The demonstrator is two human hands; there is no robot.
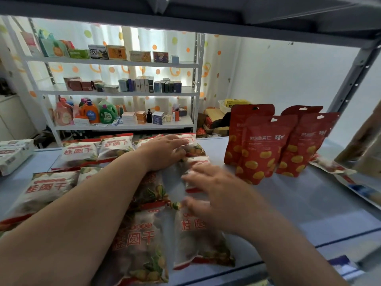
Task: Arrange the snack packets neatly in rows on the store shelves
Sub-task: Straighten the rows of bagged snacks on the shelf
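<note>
Several clear snack packets with red lettering lie flat in rows on the pale blue shelf (288, 203); one sits at the front (142, 244), one at the left (47, 188), more at the back (79, 151). My left hand (165, 151) rests palm down, fingers spread, on a packet in the back row. My right hand (214, 188) is blurred, fingers apart, hovering over or touching a small packet (196, 162) in the middle. Red standing pouches (261, 149) stand upright to the right of both hands.
White boxes (12, 155) lie at the shelf's left end. More flat packets (329, 166) lie at the far right behind the pouches. The shelf board above (185, 15) hangs low overhead. A white rack with boxes and detergent bottles (123, 89) stands across the room.
</note>
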